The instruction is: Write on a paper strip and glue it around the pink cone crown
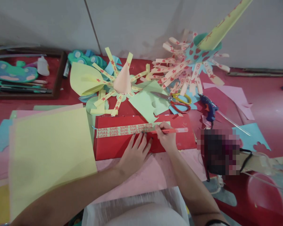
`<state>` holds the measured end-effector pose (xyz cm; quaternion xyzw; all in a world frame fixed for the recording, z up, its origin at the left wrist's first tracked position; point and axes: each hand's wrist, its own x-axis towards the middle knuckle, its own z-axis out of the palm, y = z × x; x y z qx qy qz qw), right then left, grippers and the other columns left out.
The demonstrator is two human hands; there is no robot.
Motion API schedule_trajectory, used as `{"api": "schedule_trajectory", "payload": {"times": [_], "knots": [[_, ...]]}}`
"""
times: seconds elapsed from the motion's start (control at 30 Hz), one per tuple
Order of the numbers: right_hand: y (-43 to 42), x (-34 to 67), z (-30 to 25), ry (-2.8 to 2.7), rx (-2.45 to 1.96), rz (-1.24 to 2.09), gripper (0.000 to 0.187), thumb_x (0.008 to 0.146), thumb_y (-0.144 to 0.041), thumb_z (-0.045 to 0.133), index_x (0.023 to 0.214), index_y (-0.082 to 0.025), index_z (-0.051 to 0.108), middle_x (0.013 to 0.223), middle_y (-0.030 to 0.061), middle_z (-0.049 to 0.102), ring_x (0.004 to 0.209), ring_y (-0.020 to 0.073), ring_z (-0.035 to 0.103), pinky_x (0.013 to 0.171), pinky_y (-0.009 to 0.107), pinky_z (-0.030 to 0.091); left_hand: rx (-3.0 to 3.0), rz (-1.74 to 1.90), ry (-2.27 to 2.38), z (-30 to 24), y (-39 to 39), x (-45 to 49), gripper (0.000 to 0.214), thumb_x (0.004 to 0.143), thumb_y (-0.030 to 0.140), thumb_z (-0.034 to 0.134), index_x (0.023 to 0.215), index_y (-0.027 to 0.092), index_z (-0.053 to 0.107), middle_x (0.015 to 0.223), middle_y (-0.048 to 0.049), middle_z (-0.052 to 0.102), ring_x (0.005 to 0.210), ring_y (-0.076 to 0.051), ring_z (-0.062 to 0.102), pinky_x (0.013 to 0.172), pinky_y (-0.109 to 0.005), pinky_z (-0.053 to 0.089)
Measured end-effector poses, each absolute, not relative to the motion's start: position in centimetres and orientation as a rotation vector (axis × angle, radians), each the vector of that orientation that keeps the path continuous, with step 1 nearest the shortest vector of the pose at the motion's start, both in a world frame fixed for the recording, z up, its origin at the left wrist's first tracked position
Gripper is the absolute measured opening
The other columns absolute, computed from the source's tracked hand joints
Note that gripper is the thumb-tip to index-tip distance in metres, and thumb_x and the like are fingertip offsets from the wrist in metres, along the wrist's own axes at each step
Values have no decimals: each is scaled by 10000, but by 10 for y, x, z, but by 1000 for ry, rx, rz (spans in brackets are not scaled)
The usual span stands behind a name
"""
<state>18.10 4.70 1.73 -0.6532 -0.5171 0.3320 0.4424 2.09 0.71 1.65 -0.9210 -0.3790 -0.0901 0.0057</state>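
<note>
Fingers of the right hand [167,137] pinch a red pen [178,130]; the left hand [135,152], fingers slightly spread and grasping nothing, presumably steadies the lettered strip [122,130] at its twelve o'clock, flat on a red board [110,148].

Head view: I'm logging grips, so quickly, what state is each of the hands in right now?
Left hand: open, laid flat at the paper strip.
Right hand: closed, holding the red pen.

The head-worn view looks forward and down from above the near edge of the worktop [271,108], close over the left hand [135,150] and right hand [168,140], reaching past the far edge to the wall [141,28].
</note>
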Motion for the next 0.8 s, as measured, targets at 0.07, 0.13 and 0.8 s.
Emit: {"api": "schedule_trajectory", "payload": {"times": [0.07, 0.13, 0.8], "knots": [[47, 181, 18, -1282, -1626, 818, 320, 789, -297, 517, 533, -218, 343, 428, -79, 374, 418, 76, 382, 462, 214, 333, -2882, -291, -1188, 16, 7, 21, 398, 924, 335, 355, 1206, 151, 565, 1222, -134, 583, 1174, -283, 504, 1003, -444, 345], [47, 181, 18, -1292, -1633, 824, 312, 792, -303, 516, 539, -216, 355, 435, -72, 412, 432, 80, 409, 478, 216, 351, -2883, -298, -1195, 16, 7, 21, 396, 922, 334, 360, 1206, 150, 566, 1219, -136, 584, 1175, -284, 502, 1002, -444, 344], [46, 181, 15, -1253, -1641, 815, 319, 806, -311, 511, 546, -217, 349, 438, -72, 417, 421, 81, 396, 468, 225, 335, -2912, -271, -1207, 16, 7, 21, 406, 918, 338, 370, 1226, 147, 553, 1245, -145, 565, 1194, -286, 484, 1019, -449, 323]]}}
